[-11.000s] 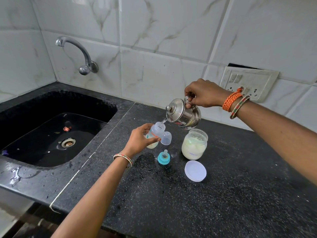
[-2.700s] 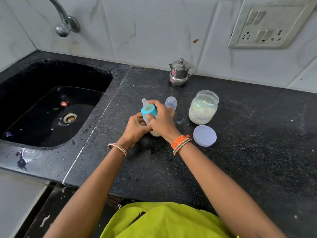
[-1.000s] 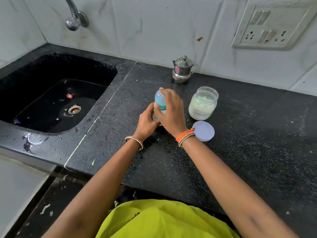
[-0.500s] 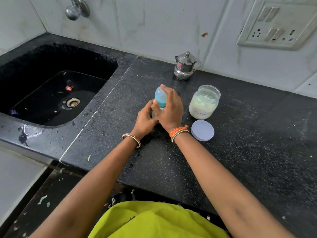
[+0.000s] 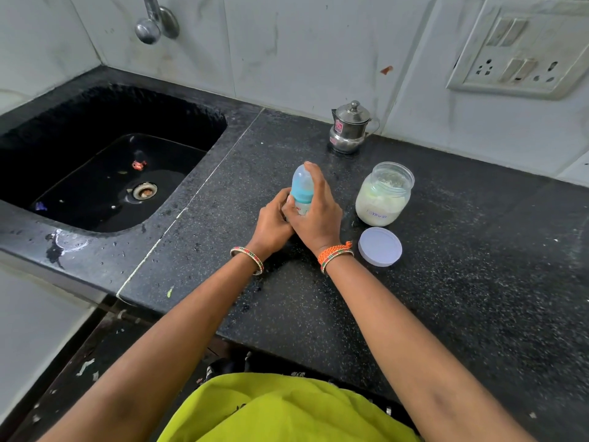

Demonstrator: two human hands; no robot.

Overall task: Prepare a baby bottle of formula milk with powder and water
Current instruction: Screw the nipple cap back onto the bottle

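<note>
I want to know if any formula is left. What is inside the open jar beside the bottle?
The open jar holds pale powder up to roughly its shoulder. Whether a scoop lies buried in it cannot be seen. Its lid lies on the counter.

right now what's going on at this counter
A person is putting together a baby bottle on the black counter. The left hand grips its lower part while the right hand wraps the top, a finger over the clear cap. The formula jar stands open beside them, its lid lying on the counter. A steel kettle stands by the wall.
</note>
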